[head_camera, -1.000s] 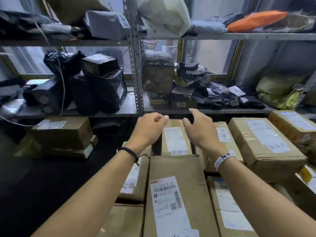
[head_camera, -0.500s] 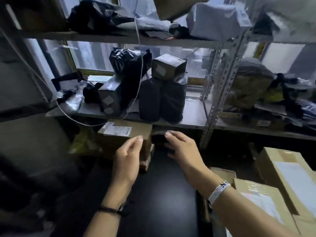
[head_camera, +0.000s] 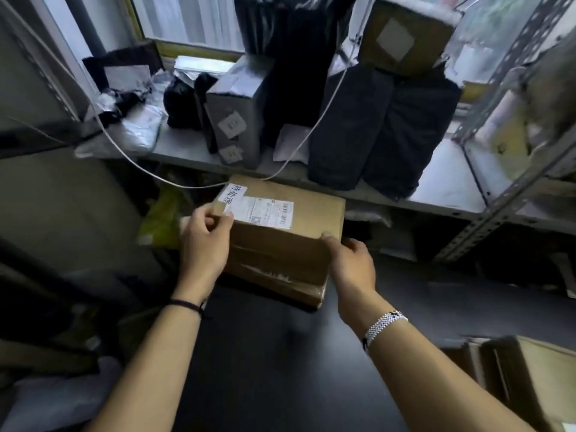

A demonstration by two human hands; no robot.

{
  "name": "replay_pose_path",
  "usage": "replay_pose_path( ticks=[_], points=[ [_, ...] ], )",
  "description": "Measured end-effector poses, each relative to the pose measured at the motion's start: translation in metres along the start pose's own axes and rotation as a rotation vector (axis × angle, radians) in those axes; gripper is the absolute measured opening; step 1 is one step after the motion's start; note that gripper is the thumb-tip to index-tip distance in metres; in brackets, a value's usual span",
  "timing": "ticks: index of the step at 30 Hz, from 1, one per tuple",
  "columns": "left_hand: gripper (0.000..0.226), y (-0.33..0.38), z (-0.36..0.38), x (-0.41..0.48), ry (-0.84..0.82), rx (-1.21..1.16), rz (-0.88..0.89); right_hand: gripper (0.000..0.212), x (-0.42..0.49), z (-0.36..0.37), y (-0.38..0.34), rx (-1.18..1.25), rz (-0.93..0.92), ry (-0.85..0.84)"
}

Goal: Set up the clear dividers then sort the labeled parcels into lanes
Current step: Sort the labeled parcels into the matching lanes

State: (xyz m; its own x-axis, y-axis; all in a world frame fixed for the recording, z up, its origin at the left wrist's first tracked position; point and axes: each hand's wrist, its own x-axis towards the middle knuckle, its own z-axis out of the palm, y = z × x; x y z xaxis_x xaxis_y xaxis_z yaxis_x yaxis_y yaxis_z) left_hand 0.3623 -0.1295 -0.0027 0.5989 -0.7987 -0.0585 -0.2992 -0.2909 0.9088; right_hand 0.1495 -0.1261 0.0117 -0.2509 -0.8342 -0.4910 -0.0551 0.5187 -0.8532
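Note:
A brown cardboard parcel (head_camera: 290,232) with a white shipping label and a handwritten tag lies on a flatter box (head_camera: 280,285) under the shelf. My left hand (head_camera: 204,241) grips its near left corner, thumb and fingers curled at the label's edge. My right hand (head_camera: 350,265) holds its near right corner, fingers curled round the edge. No clear dividers show in this view.
A metal shelf (head_camera: 442,188) above carries black bags (head_camera: 383,129), a grey box (head_camera: 237,120) and a brown box (head_camera: 405,35). A white cable (head_camera: 131,157) droops over the shelf edge. More cardboard parcels (head_camera: 536,381) sit at the lower right. A dark floor (head_camera: 280,369) lies below my arms.
The view swung left from the rows of parcels to the shelf corner. Both hands reached forward and took hold of the labeled parcel's near corners.

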Motion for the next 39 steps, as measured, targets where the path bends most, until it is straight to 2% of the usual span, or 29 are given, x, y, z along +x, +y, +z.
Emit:
replay_pose_path(
  ticks=[3,7,11,12,14,15,18,21,23,28,30,32,35,39],
  points=[
    [0.056,-0.004,0.006,0.025,0.029,0.024,-0.05,0.081,0.01,0.012,0.013,0.054,0.044,-0.032],
    [0.028,-0.012,0.012,0.025,-0.054,-0.13,-0.113,0.085,0.016,0.017,0.022,0.132,0.038,-0.047],
    [0.03,-0.015,0.005,-0.006,0.015,-0.171,-0.117,0.099,0.016,0.012,0.021,0.168,0.018,-0.054],
    [0.035,-0.017,0.003,-0.019,0.026,-0.164,-0.12,0.092,0.017,0.011,0.019,0.172,0.024,-0.059],
    [0.049,-0.021,-0.003,-0.048,0.018,-0.16,-0.136,0.06,0.016,0.006,0.013,0.198,0.008,-0.071],
    [0.055,-0.024,-0.005,-0.063,0.007,-0.167,-0.152,0.051,0.017,0.004,0.012,0.215,0.004,-0.076],
    [0.054,-0.03,-0.009,-0.105,-0.014,-0.232,-0.182,0.074,0.015,0.004,0.012,0.245,0.001,-0.047],
    [0.027,-0.03,-0.012,-0.146,-0.053,-0.27,-0.185,0.086,0.005,0.005,0.015,0.229,-0.007,-0.018],
    [0.018,-0.031,-0.02,-0.163,-0.086,-0.242,-0.18,0.088,-0.004,0.007,0.018,0.233,0.008,-0.018],
    [0.014,-0.041,-0.041,-0.108,0.048,-0.264,-0.112,0.095,-0.021,0.014,0.043,0.274,0.081,-0.049],
    [0.03,-0.04,-0.039,-0.069,-0.069,-0.373,-0.155,0.092,-0.026,0.014,0.051,0.279,0.115,-0.079],
    [0.042,-0.036,-0.033,-0.041,-0.329,-0.478,-0.262,0.088,-0.028,0.014,0.059,0.301,0.16,-0.118],
    [0.04,-0.029,-0.026,-0.031,-0.605,-0.441,-0.35,0.083,-0.035,0.017,0.063,0.341,0.18,-0.171],
    [0.039,-0.028,-0.028,-0.048,-0.621,-0.374,-0.333,0.067,-0.044,0.013,0.068,0.327,0.165,-0.183]
  ],
)
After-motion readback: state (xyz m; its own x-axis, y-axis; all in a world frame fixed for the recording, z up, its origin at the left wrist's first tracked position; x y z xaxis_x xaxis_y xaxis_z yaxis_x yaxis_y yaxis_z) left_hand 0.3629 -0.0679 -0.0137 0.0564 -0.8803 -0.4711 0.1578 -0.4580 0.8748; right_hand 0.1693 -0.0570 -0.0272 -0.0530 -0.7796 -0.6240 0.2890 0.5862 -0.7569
